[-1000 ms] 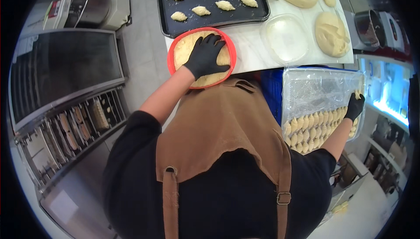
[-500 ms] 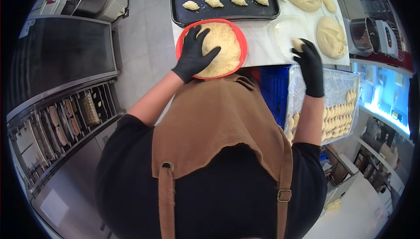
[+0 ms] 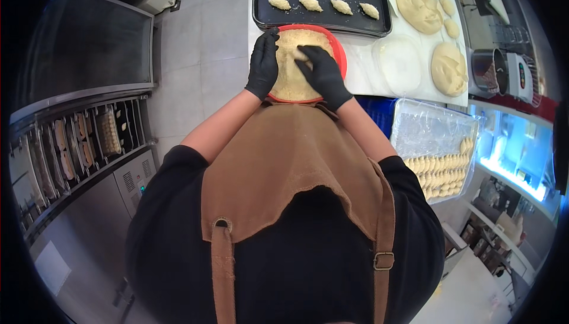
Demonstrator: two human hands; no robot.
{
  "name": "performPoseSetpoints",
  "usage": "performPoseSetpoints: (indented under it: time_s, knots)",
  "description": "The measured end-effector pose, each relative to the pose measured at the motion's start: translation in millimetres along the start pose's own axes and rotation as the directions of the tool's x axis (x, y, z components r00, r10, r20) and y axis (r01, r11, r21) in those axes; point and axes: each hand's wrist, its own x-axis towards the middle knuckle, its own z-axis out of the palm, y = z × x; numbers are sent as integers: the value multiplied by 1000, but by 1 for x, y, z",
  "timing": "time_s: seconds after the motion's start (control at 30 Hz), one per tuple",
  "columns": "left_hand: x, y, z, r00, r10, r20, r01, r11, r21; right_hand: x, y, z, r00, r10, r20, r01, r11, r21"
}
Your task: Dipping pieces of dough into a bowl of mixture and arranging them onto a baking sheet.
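A red bowl (image 3: 340,54) of pale yellow crumbs (image 3: 289,82) stands at the table's near edge, against my apron. My left hand (image 3: 263,64), in a black glove, lies along the bowl's left rim with its fingers stretched out. Over the crumbs, my gloved right hand (image 3: 325,74) holds a small piece of dough (image 3: 301,55) at its fingertips, partly hidden by the fingers. Just beyond the bowl, a black baking tray (image 3: 323,20) bears several crumb-coated, pointed dough pieces (image 3: 310,4) in rows.
A shallow, translucent container (image 3: 399,66) sits right of the bowl. Large dough lumps (image 3: 448,69) and smaller dough pieces (image 3: 451,28) lie farther right. Below the table's right side, a plastic-lined tray (image 3: 427,123) holds rows of shaped dough (image 3: 441,170). A tray rack (image 3: 77,140) stands at left.
My right hand has come left from above the translucent container to the bowl, carrying the dough piece. My left hand has moved from the crumbs to the bowl's left rim.
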Motion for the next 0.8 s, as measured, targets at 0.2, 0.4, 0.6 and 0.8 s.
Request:
performPoseSetpoints:
  time_s: [0.2, 0.4, 0.6, 0.8]
  knots:
    - [-7, 8, -7, 999, 48, -4, -48, 999, 5, -19, -19, -27, 926, -376, 43, 344, 790, -507]
    - [-1, 7, -4, 998, 68, -8, -67, 997, 25, 7, -16, -7, 917, -382, 117, 393, 808, -440]
    - [4, 5, -8, 997, 73, 19, -74, 996, 51, 11, -13, -6, 942, -205, 266, 298, 874, -384]
    - [8, 15, -10, 988, 141, 56, -146, 985, 90, 22, -5, -5, 957, 54, 286, 0, 983, -186]
